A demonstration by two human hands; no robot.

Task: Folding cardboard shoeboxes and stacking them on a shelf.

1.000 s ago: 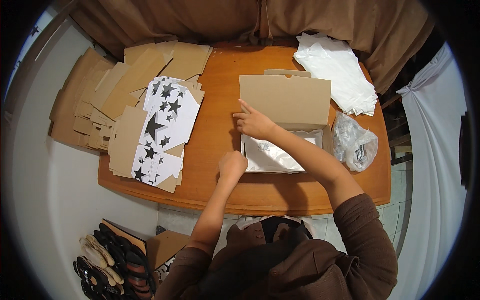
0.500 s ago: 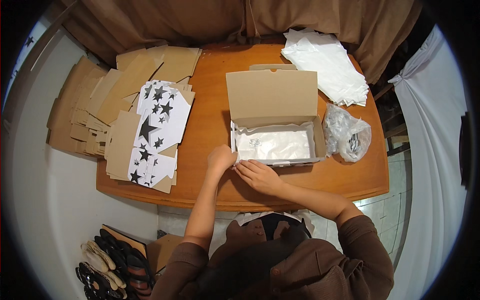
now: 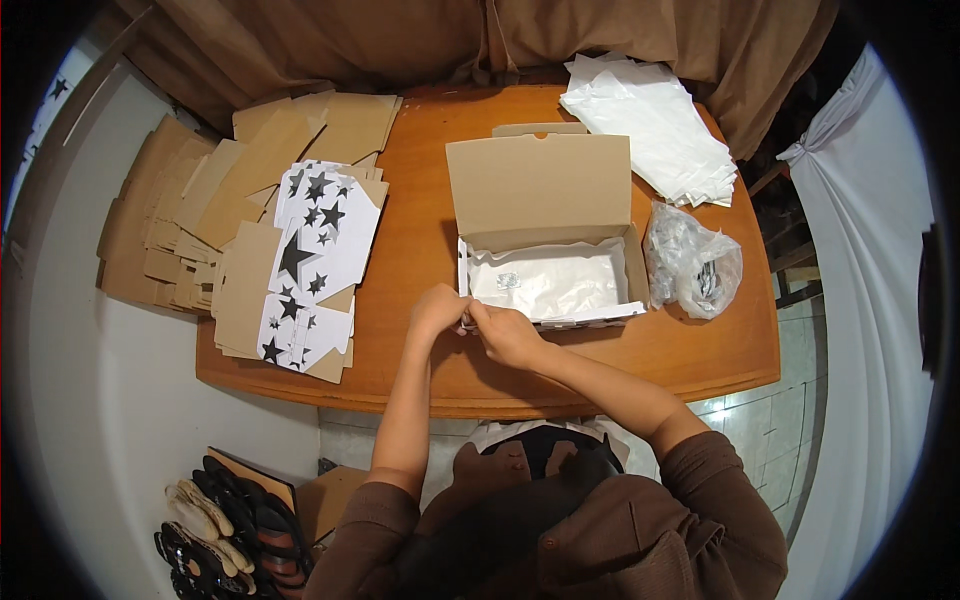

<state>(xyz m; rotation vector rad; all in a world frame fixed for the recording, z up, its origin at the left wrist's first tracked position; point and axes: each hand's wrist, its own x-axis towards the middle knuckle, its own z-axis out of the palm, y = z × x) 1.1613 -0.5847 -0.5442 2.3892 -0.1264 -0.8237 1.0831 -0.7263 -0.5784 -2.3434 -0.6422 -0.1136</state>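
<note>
Two hands meet at the front left corner of an open cardboard box (image 3: 548, 245) near the middle of the round wooden table (image 3: 420, 230). Box lid stands up at the back, plain brown inside; front wall white with dark star print, only a strip of it visible. Inside lies crumpled white tissue paper (image 3: 550, 282) with a small pale object (image 3: 508, 281) on it, too small to identify. Left hand (image 3: 437, 309) and right hand (image 3: 505, 333) are both curled, fingertips pinched together on the box's front left corner edge; whether they pinch paper or cardboard cannot be told, the fingers cover it. Clear plastic bag (image 3: 693, 262) just right of the box, holds dark small items, contents unclear through the wrinkled film. Stack of white sheets (image 3: 650, 125) at the far right of the table. Flat star-printed box blanks (image 3: 315, 255) on the left part of the table, over plain brown cardboard blanks (image 3: 200, 190) that overhang the table edge. Dark sandals (image 3: 225, 530) on the floor lower left, partly cut off by the fisheye rim. Brown curtain (image 3: 400, 40) behind the table
</note>
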